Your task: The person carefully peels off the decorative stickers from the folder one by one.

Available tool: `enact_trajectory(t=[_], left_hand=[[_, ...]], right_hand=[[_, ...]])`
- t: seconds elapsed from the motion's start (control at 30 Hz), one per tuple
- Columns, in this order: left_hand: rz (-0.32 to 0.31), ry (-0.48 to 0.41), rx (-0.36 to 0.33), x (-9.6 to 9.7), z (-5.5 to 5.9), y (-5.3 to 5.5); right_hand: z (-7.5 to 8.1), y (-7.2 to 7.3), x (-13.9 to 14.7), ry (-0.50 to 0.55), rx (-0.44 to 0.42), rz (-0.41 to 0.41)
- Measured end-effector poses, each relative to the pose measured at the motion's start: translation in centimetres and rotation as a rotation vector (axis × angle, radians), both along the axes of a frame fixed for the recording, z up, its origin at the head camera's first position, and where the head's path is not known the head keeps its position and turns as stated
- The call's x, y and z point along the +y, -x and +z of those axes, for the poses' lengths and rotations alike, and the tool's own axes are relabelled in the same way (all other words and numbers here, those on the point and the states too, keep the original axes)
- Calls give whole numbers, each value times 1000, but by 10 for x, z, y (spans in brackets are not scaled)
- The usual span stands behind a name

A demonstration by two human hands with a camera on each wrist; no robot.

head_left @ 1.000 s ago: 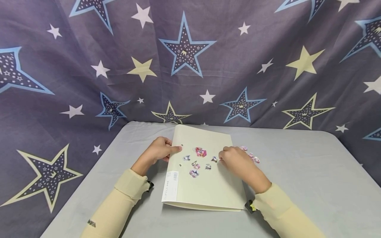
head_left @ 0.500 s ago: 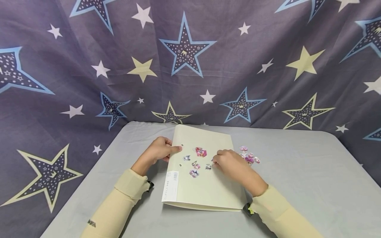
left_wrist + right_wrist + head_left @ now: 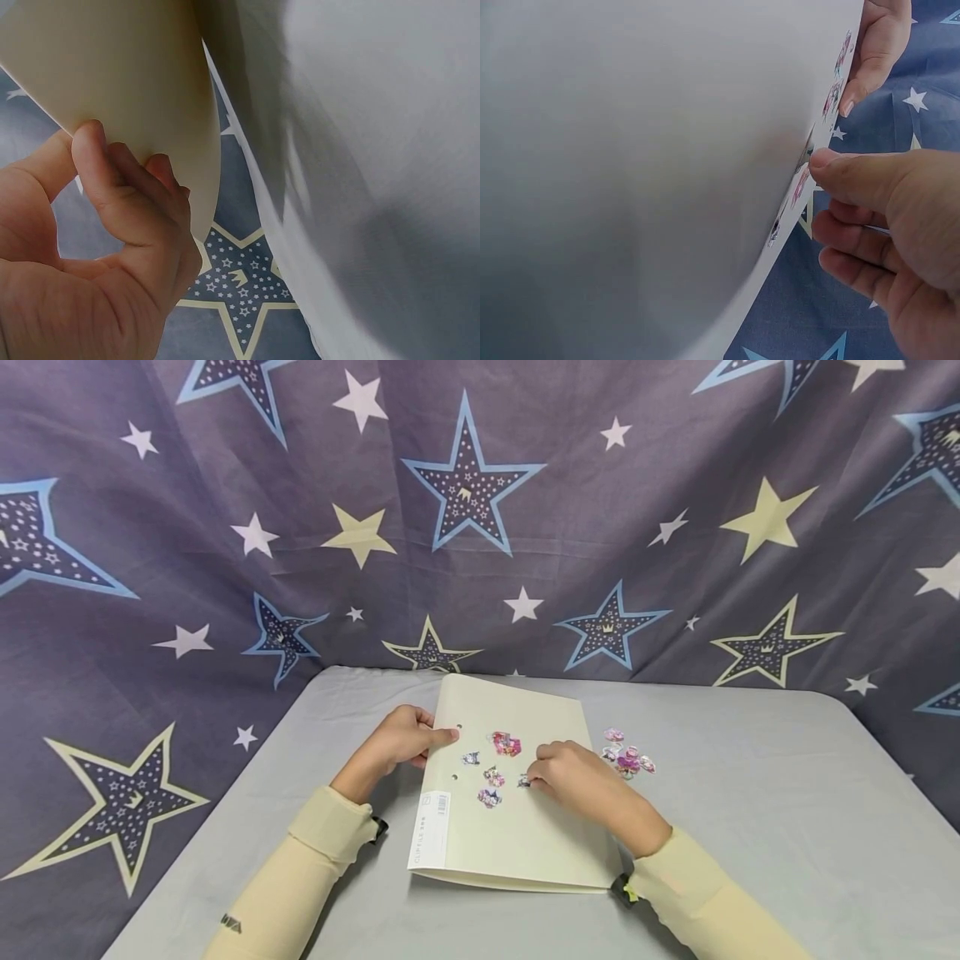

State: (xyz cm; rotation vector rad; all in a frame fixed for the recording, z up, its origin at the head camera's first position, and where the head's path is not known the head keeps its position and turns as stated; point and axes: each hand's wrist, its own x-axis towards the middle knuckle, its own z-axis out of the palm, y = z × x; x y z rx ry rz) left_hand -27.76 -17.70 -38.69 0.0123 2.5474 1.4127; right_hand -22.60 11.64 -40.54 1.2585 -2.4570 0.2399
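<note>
A cream clip file (image 3: 517,843) lies tilted on the table with several small shiny character stickers on its cover. My left hand (image 3: 397,737) grips its spine edge, thumb on top and fingers underneath; in the left wrist view that hand (image 3: 112,217) pinches the edge of the board. Over the cover, my right hand (image 3: 573,781) bends its fingers down at a small grey sticker (image 3: 522,782). The right wrist view has the thumb of that hand (image 3: 892,210) against the edge of a sticker (image 3: 808,150); the fingertip behind is hidden. A pink-red sticker (image 3: 506,743) sits farther up the cover.
Beyond the file's right edge, a loose cluster of pink and purple stickers (image 3: 630,760) lies on the grey table cloth (image 3: 750,793). A white label (image 3: 430,829) runs along the lower spine. A star-patterned curtain (image 3: 480,568) hangs behind the table.
My right hand has moved left and slightly down over the cover, now covering the spot where a small sticker showed earlier. More of the loose cluster shows at right. My left hand stays put.
</note>
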Motion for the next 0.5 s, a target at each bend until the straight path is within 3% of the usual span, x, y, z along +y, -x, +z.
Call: enact_trajectory(t=[0.5], left_hand=[[-8,3,2,-1,0,1]], right_hand=[[-3,0,-1,26,16,37]])
